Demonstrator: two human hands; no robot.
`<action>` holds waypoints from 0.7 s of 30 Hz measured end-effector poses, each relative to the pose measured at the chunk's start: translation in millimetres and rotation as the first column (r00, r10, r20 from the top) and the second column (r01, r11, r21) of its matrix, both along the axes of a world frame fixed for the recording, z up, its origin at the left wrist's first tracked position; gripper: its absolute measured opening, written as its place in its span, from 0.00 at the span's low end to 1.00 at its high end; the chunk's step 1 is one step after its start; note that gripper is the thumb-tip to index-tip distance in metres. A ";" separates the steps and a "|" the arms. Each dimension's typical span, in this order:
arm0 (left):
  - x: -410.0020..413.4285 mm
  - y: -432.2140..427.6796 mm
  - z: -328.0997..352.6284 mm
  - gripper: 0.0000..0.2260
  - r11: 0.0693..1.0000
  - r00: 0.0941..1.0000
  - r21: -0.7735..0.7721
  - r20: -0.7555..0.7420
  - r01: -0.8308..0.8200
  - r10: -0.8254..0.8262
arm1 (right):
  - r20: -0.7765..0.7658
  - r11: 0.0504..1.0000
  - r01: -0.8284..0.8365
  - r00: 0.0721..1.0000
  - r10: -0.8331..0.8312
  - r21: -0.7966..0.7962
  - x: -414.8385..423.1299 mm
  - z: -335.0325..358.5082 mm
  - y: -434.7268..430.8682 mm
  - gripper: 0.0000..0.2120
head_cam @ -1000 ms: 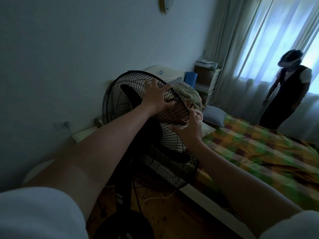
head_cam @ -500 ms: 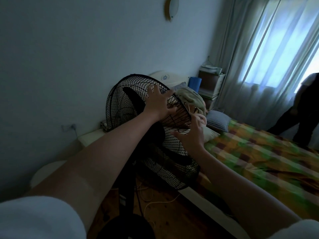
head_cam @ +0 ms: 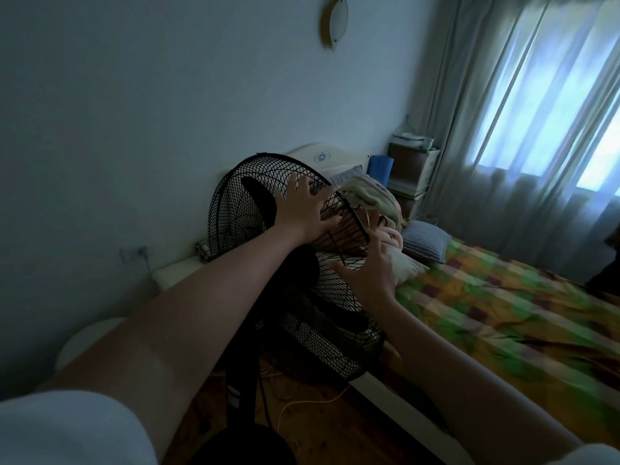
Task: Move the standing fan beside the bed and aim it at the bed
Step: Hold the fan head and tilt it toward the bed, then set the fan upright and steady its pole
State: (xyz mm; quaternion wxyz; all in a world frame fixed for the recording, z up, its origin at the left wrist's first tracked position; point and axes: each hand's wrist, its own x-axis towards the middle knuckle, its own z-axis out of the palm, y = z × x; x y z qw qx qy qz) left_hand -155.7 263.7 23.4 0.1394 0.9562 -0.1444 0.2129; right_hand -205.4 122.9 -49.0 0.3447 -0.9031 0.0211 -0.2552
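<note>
The black standing fan point(head_cam: 235, 209) stands between the wall and the bed point(head_cam: 503, 313), its mesh head tilted toward the bed. Its pole point(head_cam: 241, 391) and round base point(head_cam: 241, 444) rest on the wooden floor beside the bed frame. My left hand point(head_cam: 303, 211) lies over the top of the front grille, fingers spread and curled on the rim. In front of the grille's right side hovers my right hand point(head_cam: 369, 276), fingers apart; I cannot tell whether it touches the mesh.
Pillows point(head_cam: 424, 239) and bundled cloth lie at the head of the bed. A small drawer unit point(head_cam: 414, 169) stands by the curtains point(head_cam: 536, 129). A light cord point(head_cam: 302, 402) trails on the floor by the fan. A wall socket point(head_cam: 134, 253) sits low at left.
My right hand has come off the grille rim and opened. The fan head has tilted slightly. The person by the window has left the view to the right.
</note>
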 end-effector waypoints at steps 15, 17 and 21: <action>-27.8 84.6 -5.9 0.34 0.969 0.987 -0.194 -0.075 -0.155 0.143 | 0.270 0.968 -0.243 0.938 0.217 0.068 2.3 43.5 51.5 0.34; -41.0 110.9 -11.2 0.35 0.940 0.971 -0.255 -0.132 -0.228 0.200 | 0.250 0.946 -0.319 0.922 0.295 0.061 3.9 41.4 67.1 0.34; -79.4 158.2 -22.8 0.34 0.893 0.927 -0.268 -0.210 -0.361 0.311 | 0.172 0.873 -0.480 0.870 0.462 0.083 0.9 37.4 97.8 0.36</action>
